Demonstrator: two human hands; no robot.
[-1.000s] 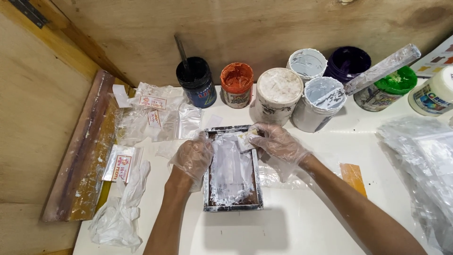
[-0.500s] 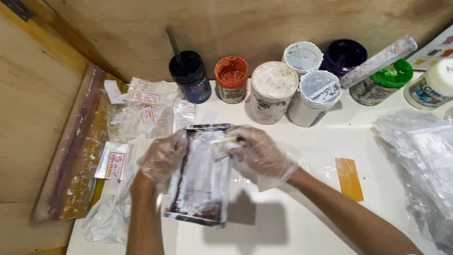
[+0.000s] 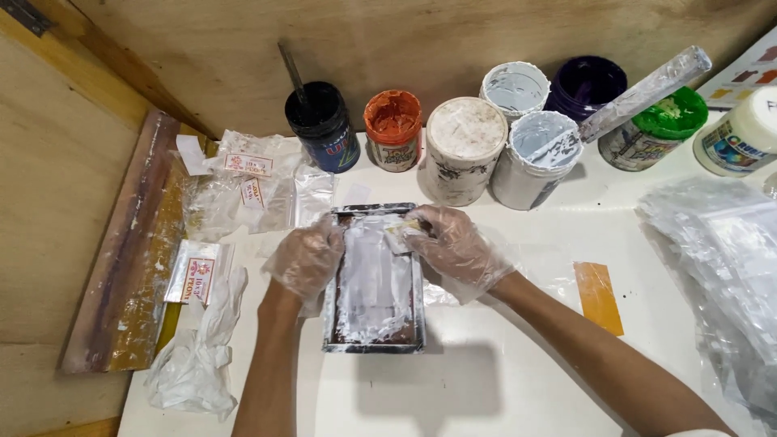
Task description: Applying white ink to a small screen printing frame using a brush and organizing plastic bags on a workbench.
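Fingers (image 3: 317, 243) of the gloved left hand (image 3: 306, 260) curling narrow over the left rim of a small metal-framed printing screen (image 3: 374, 279), gripping it; fingers (image 3: 421, 226) of the gloved right hand (image 3: 456, 249) pinching a small pale scrap (image 3: 398, 229) against the screen's top right corner, with whether that scrap is a cloth or a scraper being too blurred to tell. Lying under both hands and spreading out on every side, white tabletop (image 3: 526, 380), smeared and bearing all the rest. Leaning beyond the fingers, at the back, bare plywood wall (image 3: 405, 40). Lying far out past the left fingers, long wooden squeegee (image 3: 121, 259) with yellowed stains. Piling up well right of the right fingers, heap of clear plastic bags (image 3: 720, 275). Standing in a row beyond the fingertips, paint pots: black tub (image 3: 324, 125) with a stick in it, orange tub (image 3: 392, 129), lidded white tub (image 3: 463, 146), two open whitish tubs (image 3: 534, 154), purple tub (image 3: 587, 81), green-lidded jar (image 3: 651, 129) bearing a long paint-caked scraper (image 3: 643, 93). Resting just left of and beyond the left fingers, crumpled clear packets (image 3: 251, 186) with small red-and-white labels. Crumpling near the left wrist, spare plastic glove (image 3: 198, 356). Sticking to the table right of the right forearm, orange strip (image 3: 599, 298). Screen itself lying flat between the two sets of fingers, mesh coated in white paste.
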